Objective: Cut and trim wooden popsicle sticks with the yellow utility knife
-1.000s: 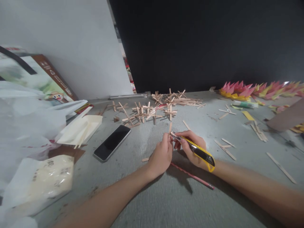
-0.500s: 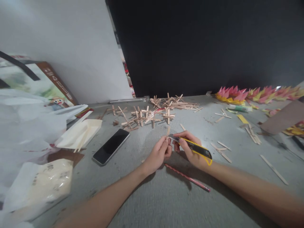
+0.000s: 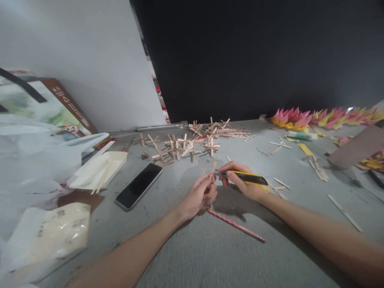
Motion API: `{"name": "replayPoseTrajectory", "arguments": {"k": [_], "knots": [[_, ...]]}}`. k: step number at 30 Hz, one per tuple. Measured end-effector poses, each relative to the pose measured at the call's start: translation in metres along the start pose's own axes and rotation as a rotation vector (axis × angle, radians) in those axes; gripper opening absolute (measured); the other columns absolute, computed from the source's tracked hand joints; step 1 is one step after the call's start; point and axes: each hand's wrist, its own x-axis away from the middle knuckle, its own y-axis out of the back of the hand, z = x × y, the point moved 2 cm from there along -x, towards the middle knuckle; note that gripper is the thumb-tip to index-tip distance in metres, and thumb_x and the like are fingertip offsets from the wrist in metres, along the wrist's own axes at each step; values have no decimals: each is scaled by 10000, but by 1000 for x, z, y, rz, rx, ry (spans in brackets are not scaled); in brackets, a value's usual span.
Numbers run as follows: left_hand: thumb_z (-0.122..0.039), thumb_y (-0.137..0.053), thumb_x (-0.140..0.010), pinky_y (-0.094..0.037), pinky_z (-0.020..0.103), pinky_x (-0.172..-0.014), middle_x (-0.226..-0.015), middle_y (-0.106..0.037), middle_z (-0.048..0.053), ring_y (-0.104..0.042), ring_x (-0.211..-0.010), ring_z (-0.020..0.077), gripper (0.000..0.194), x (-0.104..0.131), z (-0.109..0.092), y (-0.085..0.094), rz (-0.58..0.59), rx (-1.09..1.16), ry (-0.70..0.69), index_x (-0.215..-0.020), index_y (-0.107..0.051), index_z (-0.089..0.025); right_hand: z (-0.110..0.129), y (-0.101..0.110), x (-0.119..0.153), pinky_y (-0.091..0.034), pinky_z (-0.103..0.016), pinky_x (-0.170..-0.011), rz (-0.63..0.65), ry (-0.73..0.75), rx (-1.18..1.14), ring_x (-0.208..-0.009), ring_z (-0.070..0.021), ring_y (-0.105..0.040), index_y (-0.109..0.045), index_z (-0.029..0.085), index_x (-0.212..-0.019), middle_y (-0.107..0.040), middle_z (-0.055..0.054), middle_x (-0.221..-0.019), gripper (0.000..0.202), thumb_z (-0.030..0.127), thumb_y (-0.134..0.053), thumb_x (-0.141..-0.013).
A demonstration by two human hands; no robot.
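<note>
My left hand (image 3: 201, 195) pinches a wooden popsicle stick (image 3: 214, 165), whose upper end sticks up past the fingertips; its lower part is hidden by the fingers. Wrapped round a black and yellow utility knife (image 3: 249, 178), my right hand (image 3: 240, 181) points the blade end left. The blade tip meets or nearly meets the stick just above my left fingers; exact contact is too small to tell. A red twisted pencil (image 3: 237, 226) lies on the grey surface just below both hands.
Crossed wooden sticks (image 3: 180, 146) are heaped beyond my hands. A phone (image 3: 139, 186), a white tray (image 3: 117, 162) with chopsticks and a plastic bag (image 3: 33, 160) lie left. Loose sticks (image 3: 345, 212), a glue stick (image 3: 303, 136) and pink-yellow paper flowers (image 3: 292, 120) are right.
The utility knife has swung from a downward slant to nearly level, its rear end rising. The stick in my left hand now leans slightly more to the right.
</note>
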Motion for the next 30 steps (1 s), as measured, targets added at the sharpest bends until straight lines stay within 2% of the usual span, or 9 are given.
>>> {"name": "replayPoseTrajectory", "arguments": {"k": [2, 4, 7, 9, 13, 16, 20, 26, 30], "knots": [[-469, -481, -1046, -169, 197, -427, -486, -263, -129, -151, -424, 85, 271, 1, 2, 0, -24, -67, -3, -914, -421, -241, -5, 6, -2, -537, -323, -653, 14, -32, -68, -677, -173, -656, -692, 222, -1129, -705, -36, -821, 281, 446, -541, -1050], [-497, -464, -1051, -153, 195, -413, -517, -285, -125, -165, -429, 86, 279, 2, 4, -1, -51, -141, -1, -939, -417, -247, -6, 11, -4, -550, -351, -686, -57, 12, -22, -730, -193, -663, -692, 233, -1124, -705, -51, -870, 321, 471, -484, -1066], [-523, -450, -1054, -170, 191, -419, -569, -316, -118, -195, -437, 79, 292, 4, 7, -4, -80, -249, -3, -962, -415, -248, 2, 15, -2, -546, -444, -896, -257, 230, 303, -1021, -258, -660, -735, 239, -1043, -668, -107, -1090, 376, 475, -442, -1068], [-528, -435, -1057, -200, 191, -443, -594, -344, -109, -235, -455, 76, 305, 4, 10, -5, -101, -327, -19, -964, -425, -238, 7, 13, 0, -505, -477, -976, -308, 376, 526, -1129, -283, -622, -741, 249, -1063, -635, -124, -1183, 324, 404, -457, -1064], [-522, -436, -1049, -240, 198, -483, -634, -370, -96, -263, -503, 76, 311, 4, 15, -3, -140, -382, -46, -986, -448, -217, 2, -1, 4, -422, -477, -988, -74, 492, 823, -1011, -248, -654, -634, 269, -1330, -685, -97, -1102, 325, 201, -494, -1045], [-530, -465, -1034, -239, 203, -490, -673, -359, -95, -249, -519, 74, 339, 2, 18, -1, -152, -364, -27, -1098, -475, -197, -6, -7, 5, -378, -437, -931, 78, 481, 930, -913, -219, -646, -592, 254, -1397, -681, -69, -1005, 367, 184, -539, -1041], [-534, -447, -1041, -216, 204, -480, -672, -320, -105, -233, -511, 79, 381, 2, 19, -1, -141, -339, -17, -1219, -458, -197, -6, -7, 4, -352, -412, -869, 73, 462, 910, -850, -202, -621, -647, 264, -1336, -652, -50, -925, 305, 220, -554, -1050], [-493, -386, -1060, -239, 213, -480, -644, -381, -97, -261, -501, 88, 299, 3, 18, -3, -154, -458, -26, -1044, -465, -205, -4, -3, -1, -343, -423, -874, 66, 432, 810, -832, -194, -631, -690, 282, -1249, -662, -38, -908, 230, 258, -555, -1064], [-479, -369, -1064, -232, 222, -494, -649, -380, -94, -251, -508, 89, 301, 2, 16, -4, -145, -490, -24, -1029, -469, -197, -5, -1, -5, -332, -412, -849, 69, 441, 730, -831, -191, -635, -699, 283, -1198, -683, -29, -915, 185, 263, -580, -1057]]}}
